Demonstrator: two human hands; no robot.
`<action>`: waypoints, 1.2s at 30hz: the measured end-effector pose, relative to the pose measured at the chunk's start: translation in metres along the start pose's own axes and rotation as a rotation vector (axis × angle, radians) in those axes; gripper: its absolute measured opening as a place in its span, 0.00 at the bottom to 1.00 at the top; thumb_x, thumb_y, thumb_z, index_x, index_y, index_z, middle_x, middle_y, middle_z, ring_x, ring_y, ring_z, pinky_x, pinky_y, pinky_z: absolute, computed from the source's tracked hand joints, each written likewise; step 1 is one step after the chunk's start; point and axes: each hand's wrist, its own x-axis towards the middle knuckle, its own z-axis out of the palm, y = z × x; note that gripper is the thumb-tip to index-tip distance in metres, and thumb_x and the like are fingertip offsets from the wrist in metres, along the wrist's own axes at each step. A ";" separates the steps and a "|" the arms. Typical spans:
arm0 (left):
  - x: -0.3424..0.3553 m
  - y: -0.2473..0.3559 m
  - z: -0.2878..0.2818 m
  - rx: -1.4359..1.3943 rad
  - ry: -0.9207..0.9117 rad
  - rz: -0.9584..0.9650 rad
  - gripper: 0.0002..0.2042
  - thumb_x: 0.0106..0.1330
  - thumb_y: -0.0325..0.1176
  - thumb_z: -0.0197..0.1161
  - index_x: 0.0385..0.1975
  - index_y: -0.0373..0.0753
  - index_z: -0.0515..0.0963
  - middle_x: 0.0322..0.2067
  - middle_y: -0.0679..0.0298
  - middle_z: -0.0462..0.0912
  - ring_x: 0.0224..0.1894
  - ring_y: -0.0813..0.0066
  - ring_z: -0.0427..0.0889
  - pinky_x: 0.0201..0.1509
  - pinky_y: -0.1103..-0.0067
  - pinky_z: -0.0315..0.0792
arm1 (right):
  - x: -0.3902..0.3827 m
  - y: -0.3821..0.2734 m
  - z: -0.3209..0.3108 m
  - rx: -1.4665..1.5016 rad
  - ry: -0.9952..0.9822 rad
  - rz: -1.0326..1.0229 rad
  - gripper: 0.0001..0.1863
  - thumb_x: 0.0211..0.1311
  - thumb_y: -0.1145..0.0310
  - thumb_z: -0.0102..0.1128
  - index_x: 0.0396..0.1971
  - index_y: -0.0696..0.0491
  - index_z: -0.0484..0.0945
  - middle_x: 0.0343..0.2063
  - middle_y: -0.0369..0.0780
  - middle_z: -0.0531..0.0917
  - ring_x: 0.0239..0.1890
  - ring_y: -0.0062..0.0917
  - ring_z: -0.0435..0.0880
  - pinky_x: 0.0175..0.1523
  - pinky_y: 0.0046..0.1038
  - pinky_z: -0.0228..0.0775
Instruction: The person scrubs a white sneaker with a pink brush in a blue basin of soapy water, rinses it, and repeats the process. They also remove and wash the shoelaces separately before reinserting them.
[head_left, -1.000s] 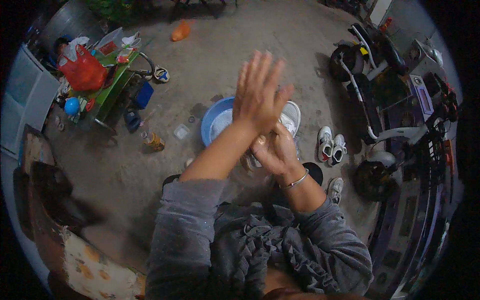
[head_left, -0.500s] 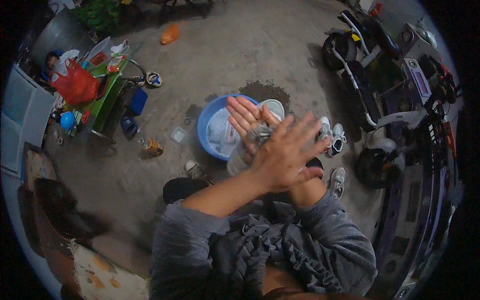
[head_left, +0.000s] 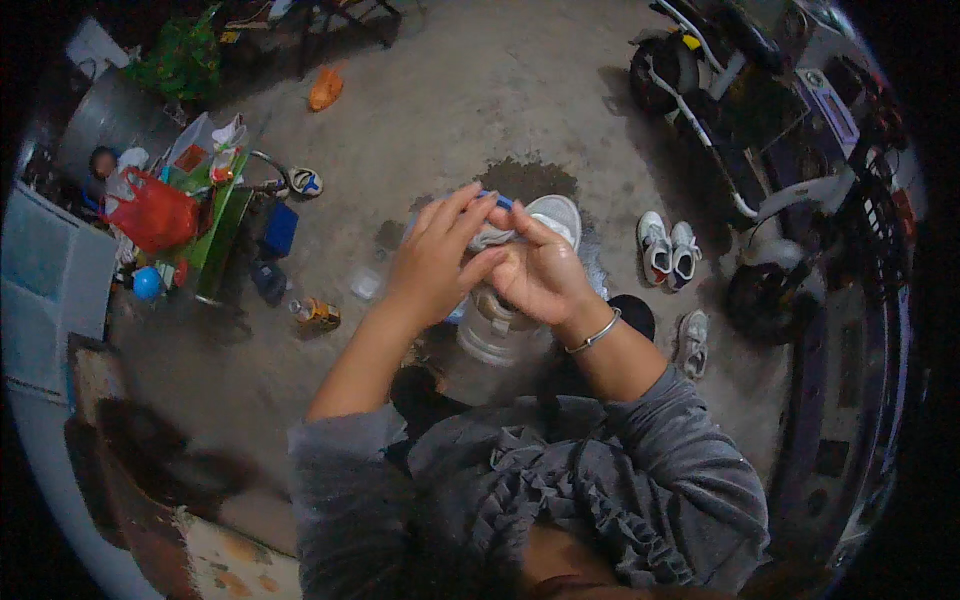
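Note:
My left hand [head_left: 435, 262] and my right hand [head_left: 545, 272] meet in front of me, cupped together around a small wet grey clump [head_left: 490, 238], soft and cloth-like; its exact kind does not show. The left fingers curve over it from the left. My right palm faces up, its fingers partly hidden behind the left hand. Behind them a blue basin [head_left: 497, 201] shows only a bit of rim. A white shoe [head_left: 555, 218] lies at the basin's right side. Below the hands stands a clear plastic container [head_left: 495, 335].
A pair of white sneakers [head_left: 668, 250] and another shoe [head_left: 692, 343] are on the right, near a parked scooter [head_left: 770, 220]. On the left are an amber bottle [head_left: 318, 314], a small clear tub [head_left: 366, 283], and a green bench [head_left: 228, 240] with a red bag [head_left: 153, 212].
My left hand has moved left off the right palm, uncrossing my forearms. Both hands now close around the grey clump, and they cover most of the basin.

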 end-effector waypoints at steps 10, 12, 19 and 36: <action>-0.017 -0.018 -0.017 -0.718 0.095 -0.606 0.05 0.56 0.28 0.50 0.28 0.35 0.72 0.20 0.67 0.72 0.22 0.83 0.70 0.27 0.86 0.67 | -0.013 -0.018 0.009 -0.526 0.156 -0.077 0.23 0.57 0.59 0.38 0.48 0.59 0.58 0.40 0.48 0.70 0.42 0.33 0.70 0.47 0.31 0.63; -0.018 -0.015 -0.021 -0.731 0.125 -0.612 0.06 0.57 0.28 0.49 0.30 0.35 0.71 0.21 0.68 0.71 0.23 0.84 0.70 0.29 0.86 0.67 | -0.014 -0.020 0.011 -0.544 0.145 -0.051 0.23 0.58 0.58 0.36 0.49 0.58 0.57 0.42 0.49 0.69 0.42 0.34 0.70 0.48 0.31 0.62; 0.001 0.027 -0.002 -0.136 0.063 -0.071 0.11 0.48 0.29 0.55 0.34 0.38 0.70 0.37 0.57 0.68 0.41 0.61 0.67 0.42 0.74 0.64 | -0.012 -0.006 0.006 -0.534 0.193 -0.062 0.17 0.57 0.62 0.39 0.43 0.56 0.64 0.38 0.41 0.71 0.40 0.28 0.71 0.46 0.30 0.62; 0.020 0.026 -0.009 -0.482 0.016 -0.305 0.11 0.55 0.36 0.49 0.22 0.33 0.69 0.14 0.58 0.69 0.17 0.73 0.67 0.21 0.78 0.61 | -0.033 -0.031 0.010 -1.269 0.192 -0.399 0.16 0.50 0.75 0.50 0.42 0.59 0.66 0.36 0.38 0.73 0.40 0.19 0.70 0.43 0.21 0.62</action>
